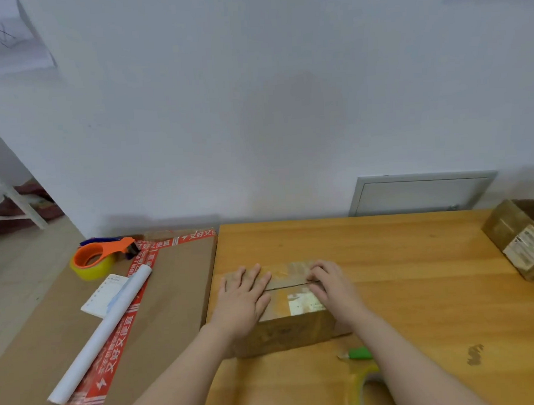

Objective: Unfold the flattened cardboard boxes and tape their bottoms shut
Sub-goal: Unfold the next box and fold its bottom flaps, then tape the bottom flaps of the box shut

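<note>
- The person is pressing both hands on top of a small box (292,328), which is sitting on the worktop (417,256) near its left edge, close to the viewer.
- The left hand (244,296) is lying flat and open, fingers spread, over the left part of the top.
- The right hand (332,287) is resting on the right part with its fingers slightly bent toward the seam (287,285), gripping nothing.
- The step appears to be holding the two flaps closed, ready for taping.
- To do it well, the person should be keeping the flap edges butted together and level, with no gap or overlap. One hand should be pinning the flaps while the other is fetching tape.
- A tape roll (362,386) is lying near the right forearm, the closest supply. An orange dispenser (98,257) is sitting farther off to the left, on a flat sheet of cardboard (177,284).
- The tape should be running along the seam and turning down over both ends.
- The box's long axis is running left to right, and the seam is following it. The flapped face is pointing up, and a long side is facing the viewer.
</note>
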